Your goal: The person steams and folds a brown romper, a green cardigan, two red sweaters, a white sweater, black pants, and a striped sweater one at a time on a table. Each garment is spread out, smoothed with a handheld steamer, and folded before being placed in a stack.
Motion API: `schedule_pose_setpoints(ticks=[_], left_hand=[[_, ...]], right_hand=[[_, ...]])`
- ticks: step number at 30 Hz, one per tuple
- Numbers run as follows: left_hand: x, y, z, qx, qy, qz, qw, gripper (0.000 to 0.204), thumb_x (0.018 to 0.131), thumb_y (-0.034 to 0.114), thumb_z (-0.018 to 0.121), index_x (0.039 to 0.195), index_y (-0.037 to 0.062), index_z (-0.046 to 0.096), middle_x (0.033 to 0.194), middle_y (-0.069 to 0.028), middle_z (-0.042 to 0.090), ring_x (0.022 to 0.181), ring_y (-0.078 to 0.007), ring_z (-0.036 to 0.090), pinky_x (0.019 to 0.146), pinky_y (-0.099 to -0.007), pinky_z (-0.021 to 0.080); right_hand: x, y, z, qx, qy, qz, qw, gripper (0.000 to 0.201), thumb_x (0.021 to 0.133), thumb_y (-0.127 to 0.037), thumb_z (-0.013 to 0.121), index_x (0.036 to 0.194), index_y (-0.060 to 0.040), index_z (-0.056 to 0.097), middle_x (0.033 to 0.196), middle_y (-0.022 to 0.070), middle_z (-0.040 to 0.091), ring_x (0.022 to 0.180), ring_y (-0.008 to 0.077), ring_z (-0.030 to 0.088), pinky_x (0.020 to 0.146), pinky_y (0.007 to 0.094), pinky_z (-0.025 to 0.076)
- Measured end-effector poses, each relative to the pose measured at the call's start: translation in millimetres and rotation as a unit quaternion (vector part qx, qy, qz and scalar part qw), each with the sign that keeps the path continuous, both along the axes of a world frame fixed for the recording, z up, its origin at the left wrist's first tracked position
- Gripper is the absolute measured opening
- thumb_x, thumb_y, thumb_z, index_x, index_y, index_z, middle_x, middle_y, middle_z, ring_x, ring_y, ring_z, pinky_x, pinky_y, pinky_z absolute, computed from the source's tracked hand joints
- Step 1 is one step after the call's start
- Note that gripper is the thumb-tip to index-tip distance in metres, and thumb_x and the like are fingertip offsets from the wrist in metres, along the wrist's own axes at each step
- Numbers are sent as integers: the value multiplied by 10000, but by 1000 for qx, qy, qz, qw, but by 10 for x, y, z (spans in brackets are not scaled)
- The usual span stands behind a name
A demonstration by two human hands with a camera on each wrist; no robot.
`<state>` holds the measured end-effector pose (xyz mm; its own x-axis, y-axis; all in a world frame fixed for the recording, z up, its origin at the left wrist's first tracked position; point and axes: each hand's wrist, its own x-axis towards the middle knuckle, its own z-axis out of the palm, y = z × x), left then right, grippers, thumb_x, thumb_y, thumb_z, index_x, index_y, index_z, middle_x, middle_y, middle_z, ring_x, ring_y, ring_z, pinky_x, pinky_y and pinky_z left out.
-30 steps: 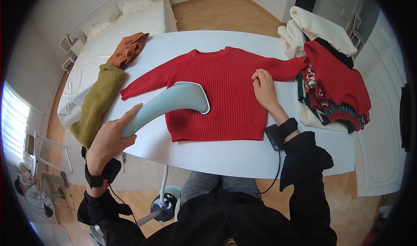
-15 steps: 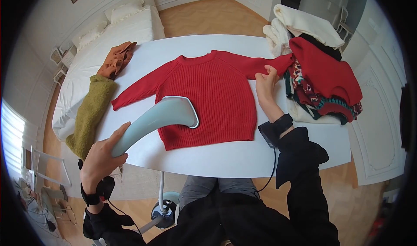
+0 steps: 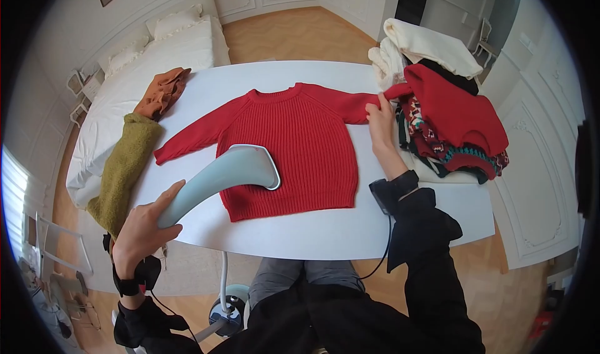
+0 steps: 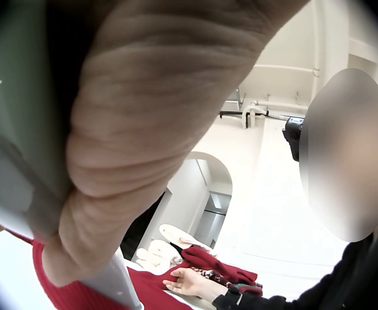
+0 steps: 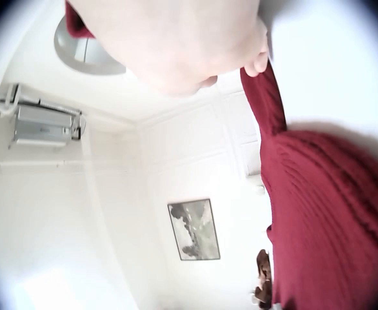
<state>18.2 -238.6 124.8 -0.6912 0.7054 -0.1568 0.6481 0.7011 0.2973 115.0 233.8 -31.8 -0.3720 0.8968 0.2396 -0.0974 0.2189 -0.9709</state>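
Observation:
A red ribbed sweater (image 3: 300,147) lies spread on the white table, its sleeves out to both sides. My left hand (image 3: 140,232) grips the handle of a pale blue garment steamer (image 3: 219,172). The steamer's head rests over the lower left of the sweater's body and hides part of it. At the right sleeve, my right hand (image 3: 382,129) pinches the fabric with bent fingers, close to the cuff end. In the right wrist view the sleeve (image 5: 263,97) runs out from under the fingertips.
A pile of folded knitwear (image 3: 459,116) stands at the table's right end, beside the sleeve. An olive garment (image 3: 128,160) and a rust-brown one (image 3: 164,92) lie along the left edge. Below the table (image 3: 294,238) stands the steamer base (image 3: 228,313) with its hose.
My right hand has moved up from the sweater's side to its right sleeve and now pinches it. The steamer has stayed near the sweater's lower left while the head view shifted.

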Motion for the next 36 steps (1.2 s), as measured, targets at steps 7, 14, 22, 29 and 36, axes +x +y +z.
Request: schedule_pose_setpoints(ticks=[7, 14, 22, 29, 36], left_hand=[[25, 59, -23, 12, 10, -21, 1000, 802, 662, 69, 687, 1401, 224, 417, 973, -204, 656, 842, -370, 645, 779, -398, 496], [-34, 136, -86, 125, 55, -100, 986, 751, 698, 66, 685, 1394, 186, 431, 970, -214, 656, 849, -362, 651, 770, -399, 501], [-203, 1070, 57, 179, 36, -58, 981, 727, 730, 37, 661, 1402, 172, 418, 994, -212, 649, 839, -317, 665, 775, -348, 494], [-431, 1779, -328, 146, 131, -133, 971, 675, 764, 160, 628, 1399, 158, 402, 873, -223, 648, 798, -367, 642, 737, -444, 491], [-516, 1863, -522, 106, 138, -120, 977, 716, 759, 186, 636, 1420, 179, 361, 848, -216, 652, 778, -372, 644, 711, -475, 499]], right_hand=[[-127, -1082, 359, 287, -26, 302, 909, 352, 863, -50, 541, 1210, -38, 596, 1200, 153, 510, 928, 197, 580, 779, 291, 487], [-152, -861, -79, 141, -39, 137, 980, 199, 891, 4, 460, 1016, -2, 614, 942, 89, 604, 700, 141, 596, 642, 267, 497], [-151, -830, -101, -5, 79, 118, 990, 156, 886, 27, 417, 989, -20, 524, 841, 65, 561, 626, 107, 577, 511, 229, 461], [-138, -846, -85, -28, 110, 121, 986, 154, 871, 34, 422, 974, -20, 523, 819, 61, 557, 576, 92, 556, 467, 206, 425], [-125, -863, -63, -19, 81, 138, 987, 137, 870, 28, 434, 942, -17, 541, 781, 55, 572, 553, 85, 546, 449, 207, 413]])
